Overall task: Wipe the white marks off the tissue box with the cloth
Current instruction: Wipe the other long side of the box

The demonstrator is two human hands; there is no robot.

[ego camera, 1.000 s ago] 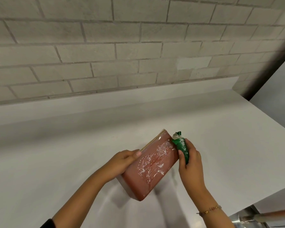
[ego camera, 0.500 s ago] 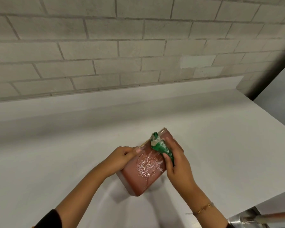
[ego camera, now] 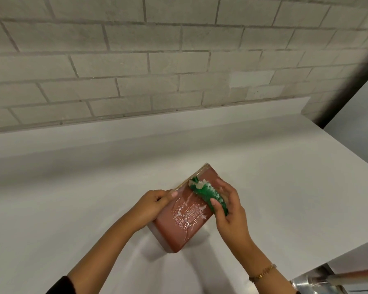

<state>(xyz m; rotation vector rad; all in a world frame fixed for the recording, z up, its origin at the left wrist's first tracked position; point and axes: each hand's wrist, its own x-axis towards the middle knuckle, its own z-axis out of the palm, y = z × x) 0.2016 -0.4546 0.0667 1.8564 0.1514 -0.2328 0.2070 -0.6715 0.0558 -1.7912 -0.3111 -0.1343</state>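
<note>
Change: cloth [ego camera: 208,195] was carried from the box's right edge onto its upper face; smears there were thinned.
Left hand [ego camera: 152,205]: closed on the tissue box [ego camera: 179,225], which was held tilted on the counter [ego camera: 72,187].
White marks [ego camera: 188,213]: mid-face streaks were left, so wiping was judged unfinished.
Right hand [ego camera: 229,211]: clenched round the bunched cloth.

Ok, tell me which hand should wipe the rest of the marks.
Right. The right hand already grips the cloth against the box, just above the remaining marks. The left hand is busy steadying the box's edge.
</note>
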